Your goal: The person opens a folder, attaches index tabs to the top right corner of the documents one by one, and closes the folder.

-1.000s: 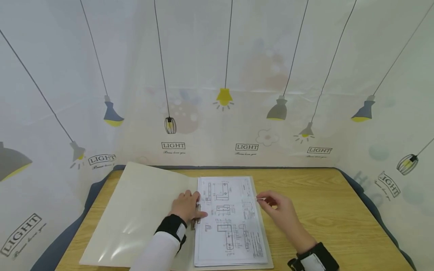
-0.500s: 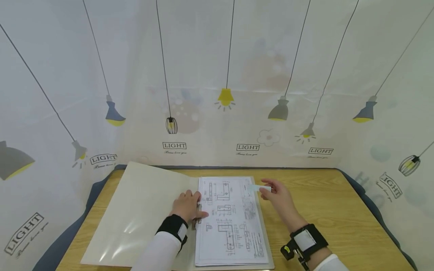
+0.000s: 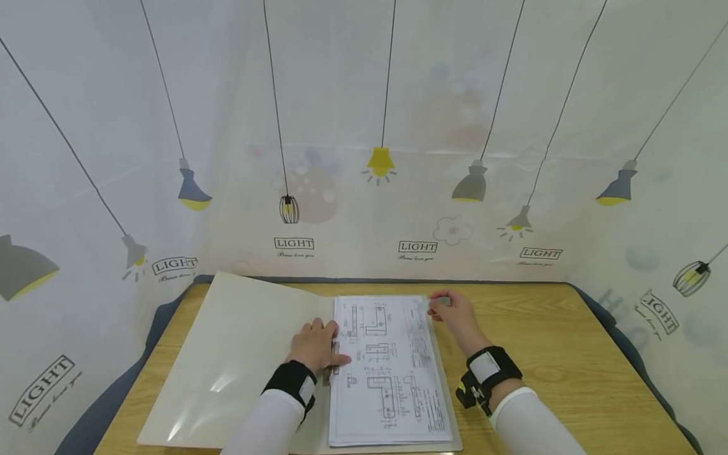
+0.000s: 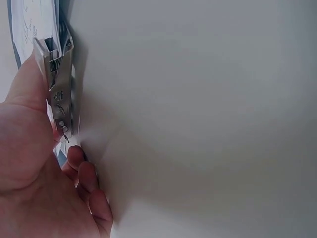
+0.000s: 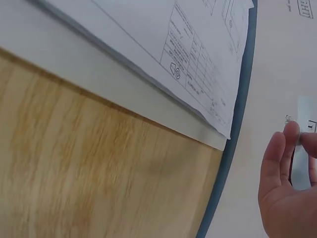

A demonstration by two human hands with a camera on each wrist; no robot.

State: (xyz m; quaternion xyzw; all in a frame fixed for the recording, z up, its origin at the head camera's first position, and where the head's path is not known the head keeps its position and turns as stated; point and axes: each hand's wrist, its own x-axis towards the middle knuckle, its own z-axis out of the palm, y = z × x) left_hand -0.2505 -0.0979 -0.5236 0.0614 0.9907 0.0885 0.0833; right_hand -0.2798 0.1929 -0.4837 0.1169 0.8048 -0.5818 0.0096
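Observation:
An open cream folder (image 3: pixel 239 354) lies on the table, with a stack of printed technical drawings (image 3: pixel 421 404) on its right half. My left hand (image 3: pixel 311 347) rests over the metal clip (image 4: pixel 62 91) at the inner edge of the stack. Its thumb reaches onto the paper, while the other fingers lie against the folder. At the upper right corner of the stack, my right hand (image 3: pixel 457 319) pinches a thin pale blue strip (image 5: pixel 300 173) between thumb and fingertips. In the right wrist view the strip stands out on both sides of the pinch.
The wood-grain table (image 3: pixel 557 354) extends to the right of the folder and has a dark edge. Behind it hangs a pale backdrop (image 3: pixel 341 82) printed with lamps. A strapped wrist camera (image 3: pixel 474 388) hangs beside the right wrist.
My right hand has moved up along the right edge of the stack to its upper corner, carrying the strip. The left hand stays on the clip.

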